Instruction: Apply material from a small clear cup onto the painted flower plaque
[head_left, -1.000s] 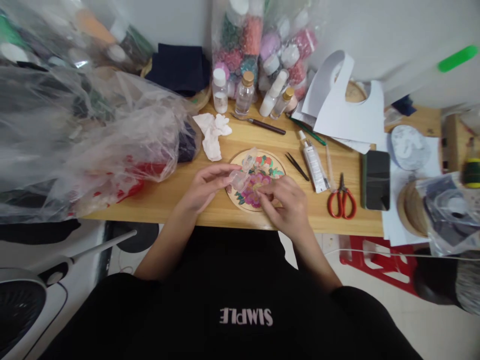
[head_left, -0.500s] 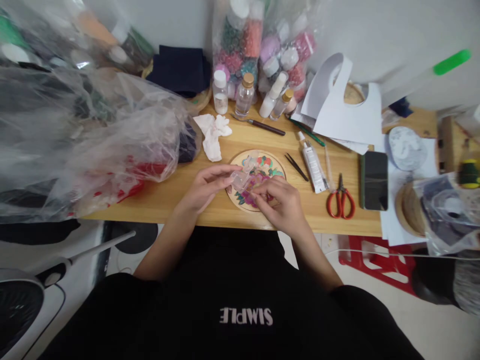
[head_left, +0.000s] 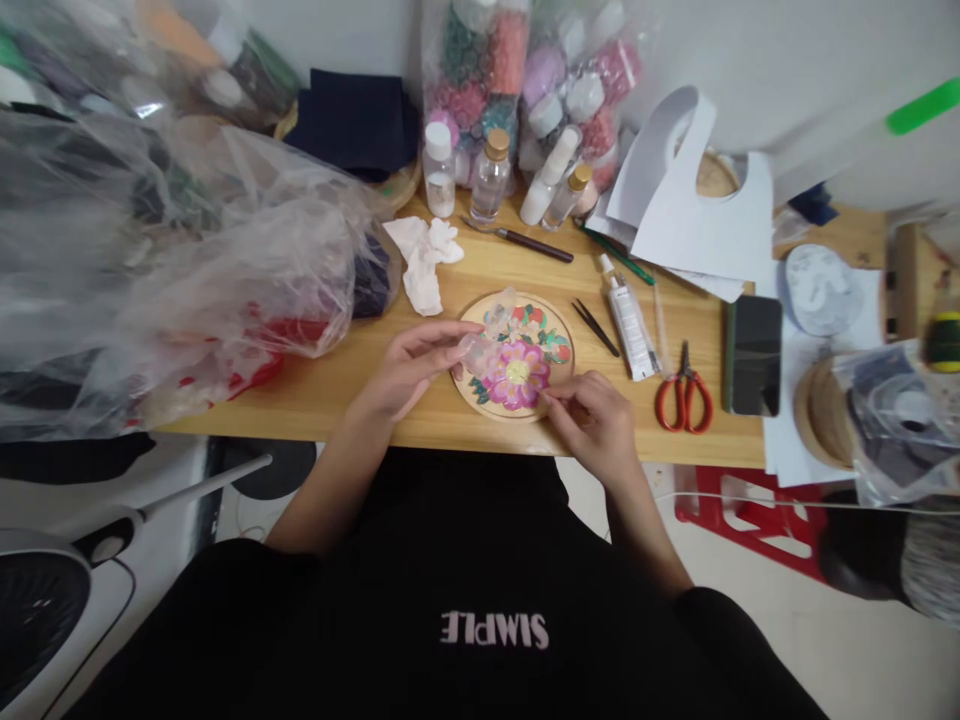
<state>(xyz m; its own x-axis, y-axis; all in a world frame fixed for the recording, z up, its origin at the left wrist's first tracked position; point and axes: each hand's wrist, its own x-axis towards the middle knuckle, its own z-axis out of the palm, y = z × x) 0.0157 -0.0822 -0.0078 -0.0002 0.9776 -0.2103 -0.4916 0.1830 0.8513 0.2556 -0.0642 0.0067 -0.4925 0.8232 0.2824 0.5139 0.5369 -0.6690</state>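
Observation:
On the table lies a round wooden-rimmed disc (head_left: 561, 330) bearing a large pink-purple flower (head_left: 516, 375) with a yellow centre, plus green leaves and red shapes around it. Over the disc's left side, my left hand (head_left: 411, 368) pinches a small clear plastic box (head_left: 475, 354) between thumb and fingers. Its contents are too faint to tell. My right hand (head_left: 596, 415) is closed in a pinch at the disc's lower right edge, beside the petals. Whatever sits between those fingertips is too small to name. Black tweezers (head_left: 595, 328) rest just right of the disc.
Right of the tweezers lie a white tube (head_left: 631, 325), red-handled scissors (head_left: 684, 392) and a phone (head_left: 753, 355). Behind are a dark-handled tool (head_left: 534, 245), bottles (head_left: 491, 180) and a crumpled tissue (head_left: 424, 262). Plastic bags (head_left: 247, 250) fill the left side; white papers (head_left: 697, 235) stand back right.
My right hand has drawn away from the clear box, moving right and slightly down to the disc's edge, which uncovers the pink flower. My left hand still holds the box. The view has shifted slightly.

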